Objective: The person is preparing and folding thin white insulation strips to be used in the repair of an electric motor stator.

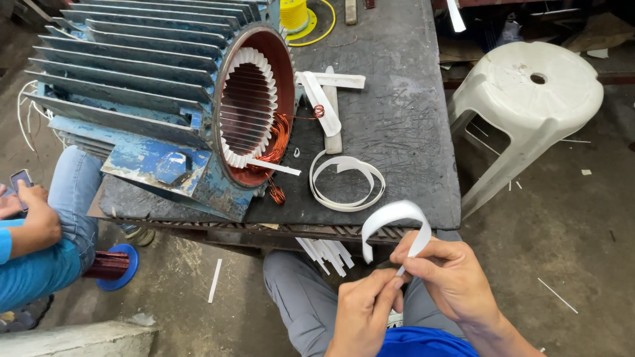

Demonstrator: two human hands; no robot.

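Insulation strip (395,218): thin, white, paper-like band, judged light and springy, prone to creasing if pinched hard. Best grip point is the lower end, where flat faces meet the fingertips. The strip arches upward in a loop above both hands, in front of the bench (397,119) edge. The left hand (362,309) pinches the strip's lower end between thumb and fingers; the right hand (450,271) is closed around the adjacent run. A coiled strip (347,182) of similar material lies on the bench beside the blue finned motor housing (152,99), whose slots show white liners and copper winding (278,135).
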